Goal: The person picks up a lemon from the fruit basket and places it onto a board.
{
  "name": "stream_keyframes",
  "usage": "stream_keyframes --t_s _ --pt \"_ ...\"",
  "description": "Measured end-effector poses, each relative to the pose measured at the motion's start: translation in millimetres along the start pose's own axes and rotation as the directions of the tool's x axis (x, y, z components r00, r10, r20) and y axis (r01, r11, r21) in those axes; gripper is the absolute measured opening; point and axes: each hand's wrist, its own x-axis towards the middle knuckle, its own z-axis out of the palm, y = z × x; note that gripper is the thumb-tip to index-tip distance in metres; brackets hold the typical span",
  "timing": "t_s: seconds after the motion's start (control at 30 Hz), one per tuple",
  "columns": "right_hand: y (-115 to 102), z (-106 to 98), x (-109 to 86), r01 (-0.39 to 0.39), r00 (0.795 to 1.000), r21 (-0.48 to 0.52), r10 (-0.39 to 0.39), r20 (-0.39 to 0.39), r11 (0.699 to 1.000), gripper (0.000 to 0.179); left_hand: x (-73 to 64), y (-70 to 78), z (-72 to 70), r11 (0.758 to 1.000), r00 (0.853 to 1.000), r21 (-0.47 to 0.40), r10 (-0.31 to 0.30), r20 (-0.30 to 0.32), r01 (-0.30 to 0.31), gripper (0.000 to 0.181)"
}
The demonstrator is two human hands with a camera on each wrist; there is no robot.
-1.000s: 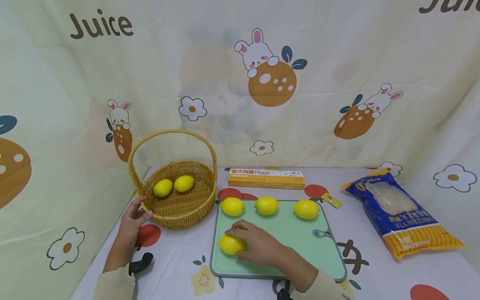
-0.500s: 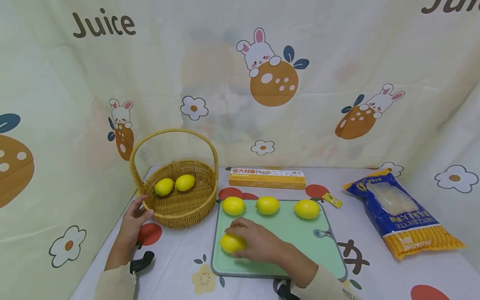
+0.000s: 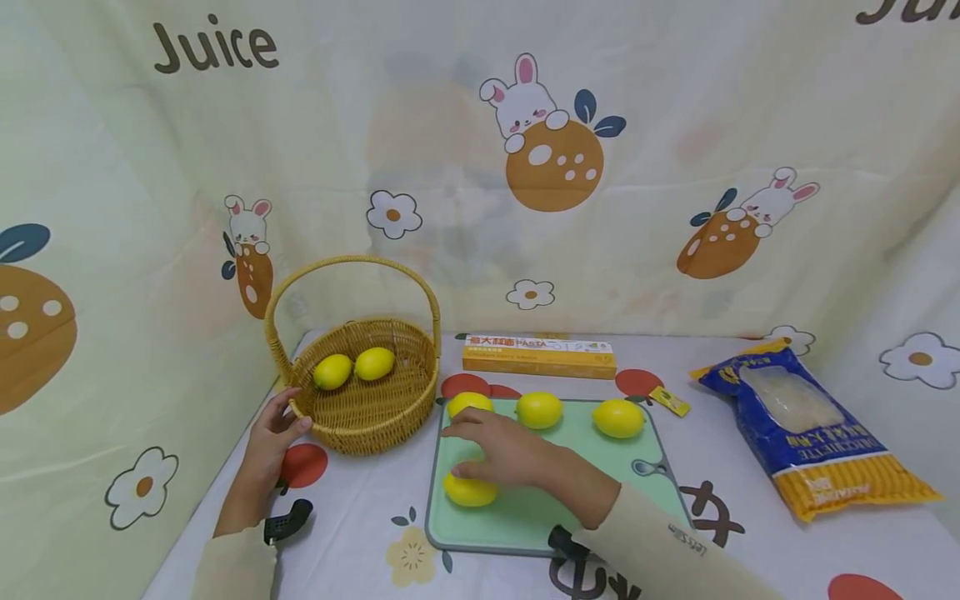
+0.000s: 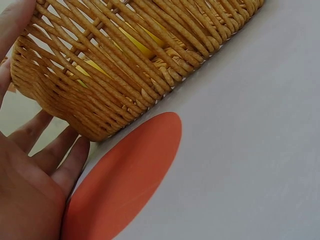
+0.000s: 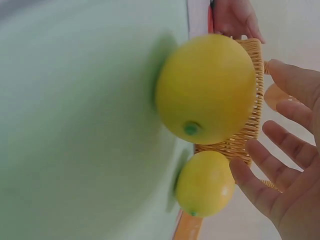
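In the head view, a wicker basket [image 3: 367, 417] with an arched handle stands at the left, and two lemons [image 3: 374, 363] lie inside. My left hand [image 3: 272, 429] grips the near left side of the basket; the left wrist view has the thumb and fingers about its rim. A green cutting board [image 3: 570, 525] bears a front lemon [image 3: 470, 492] and a back row of lemons [image 3: 539, 410]. Over the front lemon hovers my right hand [image 3: 502, 447], partly covering the back left lemon [image 3: 470, 402]. In the right wrist view its fingers [image 5: 280, 175] are spread, holding nothing.
Behind the board lies a pasta box [image 3: 538, 360]. A blue and yellow pasta bag [image 3: 802, 425] rests at the right, with a small yellow packet [image 3: 670, 402] between it and the board. A patterned curtain [image 3: 435, 275] rises behind the table.
My right hand has let go of the front lemon and risen slightly forward, its fingers now over the gap towards the back left lemon. My left hand stays at the basket. The view shifted slightly.
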Motion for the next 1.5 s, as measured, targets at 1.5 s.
stream_keyframes --t_s 1.5 --pt "-5.3 -32.6 122.4 0.063 0.998 -0.11 -0.064 -0.007 0.992 0.042 0.9 -4.3 -1.5 0.999 0.999 0.001 0.044 0.019 -0.044 0.059"
